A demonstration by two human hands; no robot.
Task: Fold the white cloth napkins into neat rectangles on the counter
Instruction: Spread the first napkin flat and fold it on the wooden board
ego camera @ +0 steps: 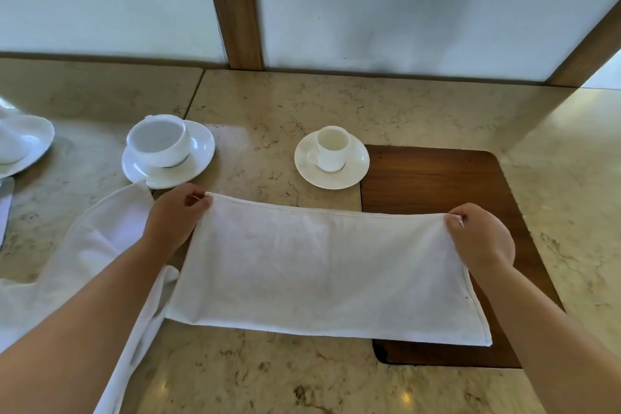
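A white cloth napkin (322,269) lies folded in a wide rectangle across the marble counter (255,376), its right part over a dark wooden inset (433,178). My left hand (174,215) pinches its far left corner. My right hand (477,235) pinches the far right corner. The far edge sags slightly between the two hands, and the near edge rests on the counter. A second white napkin (97,245) lies rumpled at the left, partly under my left forearm.
A large white cup on a saucer (168,151) stands just beyond my left hand. A small white cup on a saucer (331,158) sits behind the napkin's middle. Another white dish (23,141) is at the far left. A white panelled wall with wooden posts (235,3) backs the counter.
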